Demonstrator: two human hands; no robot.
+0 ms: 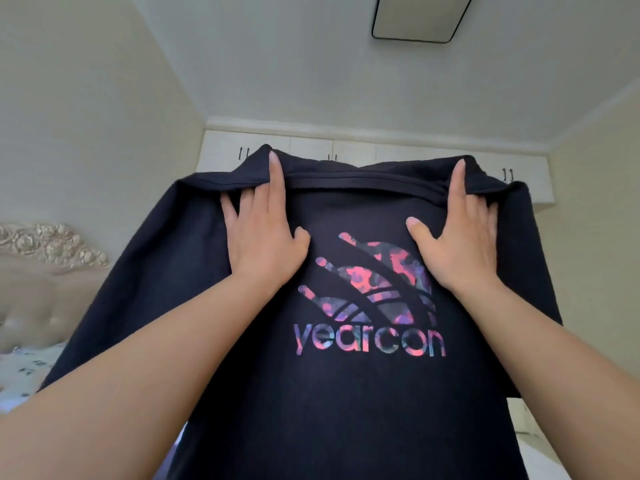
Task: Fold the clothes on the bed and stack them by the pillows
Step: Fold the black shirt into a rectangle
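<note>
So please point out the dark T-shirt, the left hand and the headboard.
dark T-shirt (374, 393): head view, plain fabric under the logo.
left hand (266, 244): head view, back of the hand.
headboard (41, 282): head view, tufted padding.

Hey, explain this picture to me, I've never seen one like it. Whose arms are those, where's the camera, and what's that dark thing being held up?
The camera sits on a person's head, so the arms are the wearer's own. There is no machine. The left hand and right hand hold up a dark T-shirt by its shoulders, some fingers tucked under the top edge. Its colourful logo reads "yearcon". Behind are white cupboards, a ceiling light, and at lower left a padded headboard and a patch of the bed.
</note>
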